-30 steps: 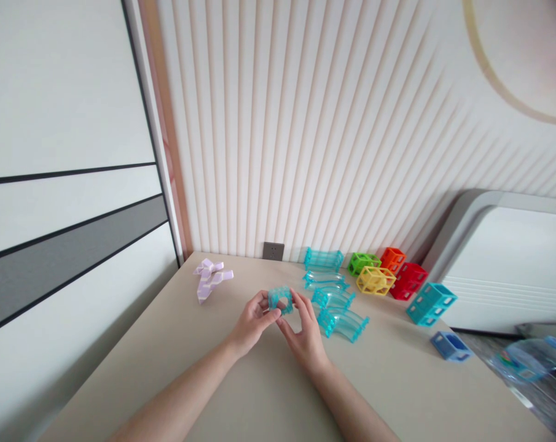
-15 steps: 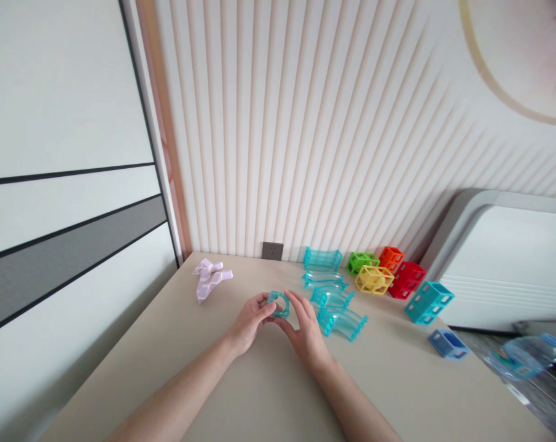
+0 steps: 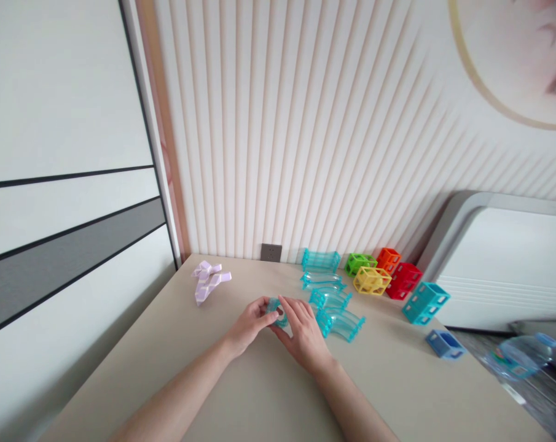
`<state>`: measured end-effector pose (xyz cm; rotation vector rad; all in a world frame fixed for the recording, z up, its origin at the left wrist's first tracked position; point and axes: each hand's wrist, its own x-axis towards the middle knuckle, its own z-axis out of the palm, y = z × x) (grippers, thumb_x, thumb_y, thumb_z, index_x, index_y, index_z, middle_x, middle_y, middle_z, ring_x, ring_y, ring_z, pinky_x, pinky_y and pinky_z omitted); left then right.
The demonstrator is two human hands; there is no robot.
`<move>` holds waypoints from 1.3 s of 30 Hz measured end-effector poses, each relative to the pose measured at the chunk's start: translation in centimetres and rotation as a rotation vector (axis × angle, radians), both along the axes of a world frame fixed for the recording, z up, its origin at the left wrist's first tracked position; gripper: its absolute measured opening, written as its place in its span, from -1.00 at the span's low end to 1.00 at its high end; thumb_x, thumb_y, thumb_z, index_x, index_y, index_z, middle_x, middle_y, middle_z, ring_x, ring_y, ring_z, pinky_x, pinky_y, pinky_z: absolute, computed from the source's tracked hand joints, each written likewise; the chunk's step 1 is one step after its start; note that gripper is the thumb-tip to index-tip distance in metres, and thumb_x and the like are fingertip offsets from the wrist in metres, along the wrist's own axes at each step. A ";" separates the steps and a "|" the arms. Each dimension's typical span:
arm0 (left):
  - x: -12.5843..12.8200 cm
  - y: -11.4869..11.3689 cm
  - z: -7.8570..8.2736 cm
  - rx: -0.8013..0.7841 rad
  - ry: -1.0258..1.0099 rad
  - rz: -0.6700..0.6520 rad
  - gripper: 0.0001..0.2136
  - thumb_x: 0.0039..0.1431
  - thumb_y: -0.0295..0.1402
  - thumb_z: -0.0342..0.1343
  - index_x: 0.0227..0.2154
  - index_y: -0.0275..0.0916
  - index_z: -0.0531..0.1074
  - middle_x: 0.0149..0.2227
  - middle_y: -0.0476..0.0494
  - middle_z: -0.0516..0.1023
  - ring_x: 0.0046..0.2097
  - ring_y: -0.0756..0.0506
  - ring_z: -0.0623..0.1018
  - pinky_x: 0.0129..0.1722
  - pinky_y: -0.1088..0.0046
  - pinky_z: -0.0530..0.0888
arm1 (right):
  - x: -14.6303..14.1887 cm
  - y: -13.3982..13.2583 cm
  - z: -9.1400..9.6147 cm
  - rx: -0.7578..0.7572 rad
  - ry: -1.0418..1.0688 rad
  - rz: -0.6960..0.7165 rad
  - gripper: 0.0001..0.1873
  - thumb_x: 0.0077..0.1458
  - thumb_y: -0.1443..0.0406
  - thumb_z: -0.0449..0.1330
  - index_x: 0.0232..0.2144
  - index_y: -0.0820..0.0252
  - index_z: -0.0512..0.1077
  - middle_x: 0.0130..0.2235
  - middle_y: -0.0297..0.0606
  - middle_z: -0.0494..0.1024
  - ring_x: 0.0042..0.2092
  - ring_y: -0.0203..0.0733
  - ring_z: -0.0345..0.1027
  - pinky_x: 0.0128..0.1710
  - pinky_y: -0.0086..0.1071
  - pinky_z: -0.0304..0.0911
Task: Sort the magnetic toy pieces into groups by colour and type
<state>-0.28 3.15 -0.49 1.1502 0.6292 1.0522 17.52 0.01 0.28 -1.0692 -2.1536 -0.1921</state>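
Observation:
Between both hands is a clear teal plastic tube piece [image 3: 274,304], its round opening partly facing me. My left hand [image 3: 250,323] grips it from the left with thumb and fingers. My right hand [image 3: 303,331] is closed around its right side, the fingers over the top and the thumb below, covering much of it. Just right of my right hand lies a curved teal tube [image 3: 346,323]. Behind that come another curved tube [image 3: 330,298], a tube lying flat [image 3: 324,280] and a straight tube [image 3: 321,260].
Lilac connector pieces [image 3: 208,281] lie at the table's left. On the right are green [image 3: 361,264], yellow [image 3: 372,280], orange [image 3: 389,260], red [image 3: 403,281], teal [image 3: 426,303] and blue [image 3: 445,344] frame blocks. Beyond the table's right edge is a large plastic bottle [image 3: 521,356].
My right hand has closed further over the teal tube piece, hiding more of it. The piece has tilted and moved slightly left and down. The view has shifted slightly.

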 end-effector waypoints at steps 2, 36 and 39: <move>-0.1 0.1 -0.2 -0.006 -0.040 -0.034 -0.63 0.01 -0.17 0.42 -0.21 -0.28 0.54 -0.22 -0.14 0.64 -0.16 -0.13 0.57 -0.08 0.35 0.42 | 0.0 -0.2 0.1 -0.015 0.006 0.014 -0.31 0.28 0.24 0.24 0.35 0.12 0.11 0.08 0.01 0.53 0.07 0.09 0.44 0.07 0.02 0.39; -3.0 0.1 1.3 0.123 0.141 -0.142 -0.69 0.31 -0.11 0.13 -0.11 -0.26 0.53 -0.13 -0.24 0.57 -0.17 -0.17 0.60 -0.13 0.27 0.50 | 28.9 4.2 -1.9 -0.663 -0.059 -0.347 -0.22 -0.03 0.15 0.30 0.26 0.17 0.34 0.27 0.00 0.42 0.27 0.13 0.32 0.31 -0.01 0.16; -5.8 0.5 2.8 0.223 0.271 0.005 -0.66 0.28 -0.07 0.14 -0.15 -0.26 0.55 -0.19 -0.26 0.60 -0.13 -0.22 0.60 -0.09 0.21 0.52 | 28.9 4.1 -1.5 -0.663 -0.058 -0.332 -0.15 -0.05 0.11 0.33 0.29 0.19 0.30 0.31 0.04 0.36 0.30 0.16 0.27 0.32 0.00 0.13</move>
